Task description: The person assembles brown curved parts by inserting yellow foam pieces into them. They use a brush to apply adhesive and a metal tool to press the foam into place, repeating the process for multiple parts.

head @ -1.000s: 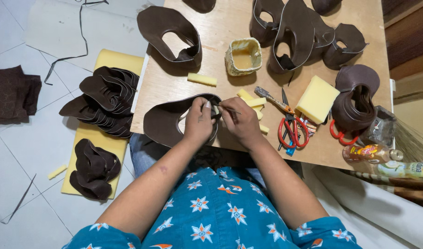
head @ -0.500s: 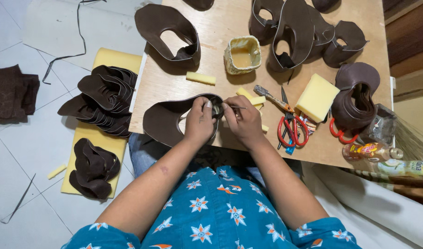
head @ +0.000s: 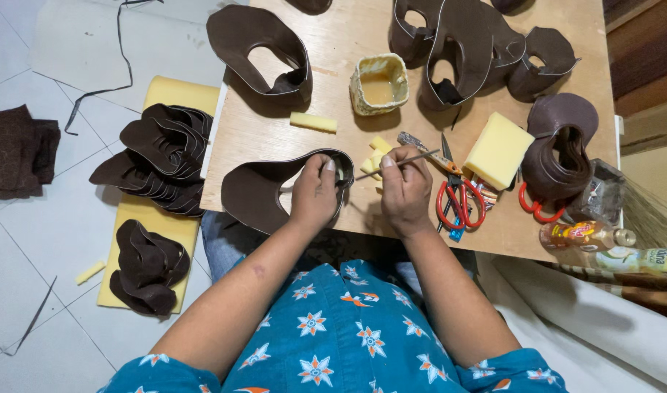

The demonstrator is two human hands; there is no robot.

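Pinning a brown leather piece (head: pixel 257 193) flat with my left hand (head: pixel 315 193), my right hand (head: pixel 405 191) pinching a thin stick (head: pixel 410 161), I risk smearing glue if the leather slips on the counter (head: pixel 333 80).

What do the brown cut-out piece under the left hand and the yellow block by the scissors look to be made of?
Brown piece: probably leather or a synthetic look-alike, matte, thin and flexible, with its edge curling up. Yellow block: likely foam sponge, with a soft, dull surface and blunt cut edges. Neither can be confirmed by sight.
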